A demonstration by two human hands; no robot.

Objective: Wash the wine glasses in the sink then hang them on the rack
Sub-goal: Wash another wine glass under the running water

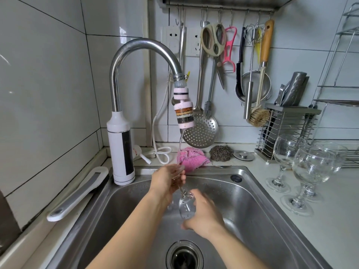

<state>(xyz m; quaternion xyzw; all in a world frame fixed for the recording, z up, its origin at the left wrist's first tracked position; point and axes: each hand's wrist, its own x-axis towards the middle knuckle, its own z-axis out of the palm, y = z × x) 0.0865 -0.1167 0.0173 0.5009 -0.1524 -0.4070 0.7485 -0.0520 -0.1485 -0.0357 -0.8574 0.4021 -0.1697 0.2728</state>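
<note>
Our left hand [167,181] is closed around the round foot of a clear stemmed wine glass [186,202], fingers curled over the foot's edge up at the far end. Our right hand [204,212] cups the bowl from the right and beneath, fingers wrapped round the glass wall. Neither hand is spread; both grip the same glass.

The glass lies tilted, foot high and away from us, bowl low and towards us. Its long axis runs from upper left to lower right, in line between the two hands, over the middle of the stainless steel sink basin [252,208]. The right hand is nearer the bowl, the left nearer the foot.

A thin stream of water [179,150] falls from the pink bead-filled filter [184,115] on the curved chrome tap [139,45] and meets the foot just at the left hand's fingers. The bowl looks to sit clear of the stream, so we judge the rinsing is at the foot end only.

On the pale worktop [330,220] to the right, well apart from the hands, stands a cluster of clear wine glasses [310,167], upright. Whether they are washed we cannot tell. A wire rack [347,55] shows at the far right edge.

Turning the bowl under the water likely means swinging the low end up left.
</note>
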